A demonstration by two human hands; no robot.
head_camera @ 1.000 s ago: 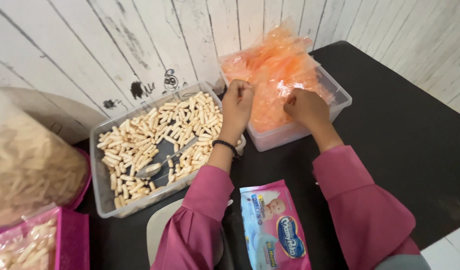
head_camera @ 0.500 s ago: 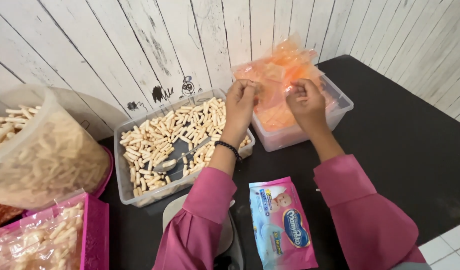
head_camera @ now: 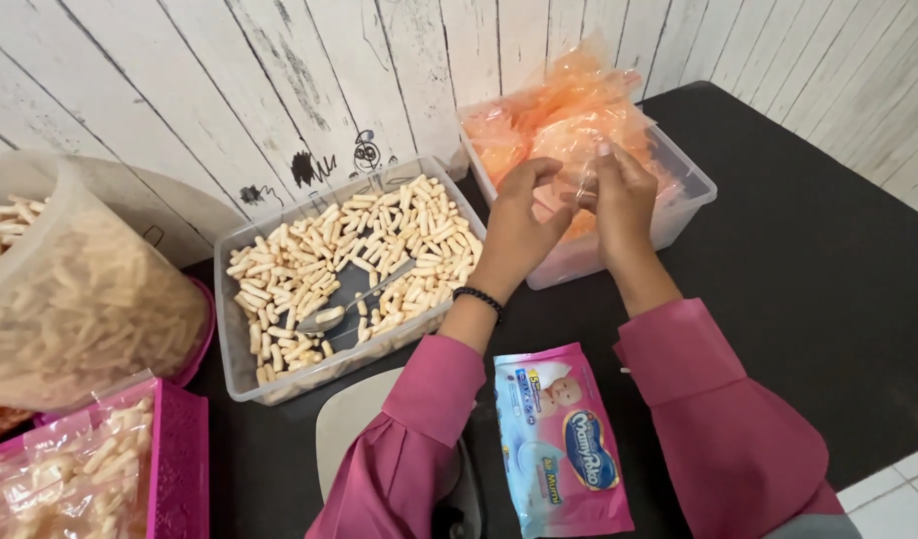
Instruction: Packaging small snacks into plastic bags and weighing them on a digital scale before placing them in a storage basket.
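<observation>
Head view: my left hand (head_camera: 519,225) and right hand (head_camera: 624,195) pinch one orange bag (head_camera: 589,145), fingers closed on it, above the clear tub (head_camera: 693,200) of orange bags. Beside it, clear tray (head_camera: 229,344) holds stick snacks (head_camera: 399,235) and spoon (head_camera: 354,304).

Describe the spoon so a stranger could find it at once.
Start at the black table and find the clear plastic tub of pale stick snacks left of both hands. The metal spoon lies slanted among them, the only shiny thing there.
</observation>
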